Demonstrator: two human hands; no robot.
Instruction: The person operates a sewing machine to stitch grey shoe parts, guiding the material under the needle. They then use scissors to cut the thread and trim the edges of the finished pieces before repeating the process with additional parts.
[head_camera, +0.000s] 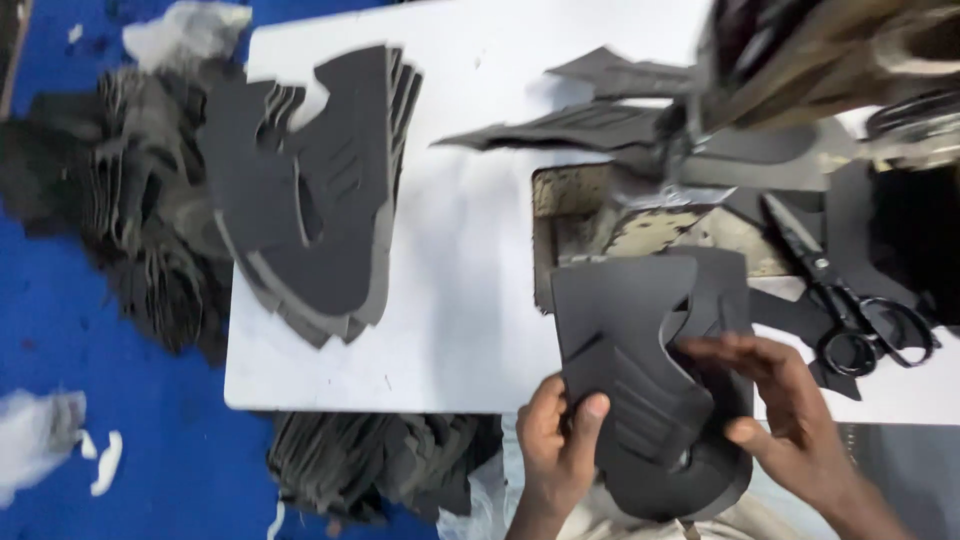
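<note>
— What are the hands doing?

— Both grip one dark grey cut piece (640, 380), a flat shoe-upper shape with a curved cut-out, held at the near edge of the white counter (470, 250). The left hand (555, 440) pinches its lower left edge, thumb on top. The right hand (790, 405) closes on the right side, fingers lying across the face of the piece by the cut-out and thumb at the lower rim.

— Is it a single layer?

— Hard to tell; a second edge shows behind it, so it may be more than one.

— What lies about it?

— Just beyond the piece sits a worn metal plate (640, 225) of a machine, whose blurred upper part (820, 60) fills the top right corner. Black scissors (850, 300) lie to the right, near the right hand but apart from it. A fanned stack of like pieces (320, 190) rests on the left of the counter, well apart. More dark pieces (130, 190) are heaped on the blue floor (60, 330) at left, and another heap (370, 460) lies below the counter's near edge.
</note>
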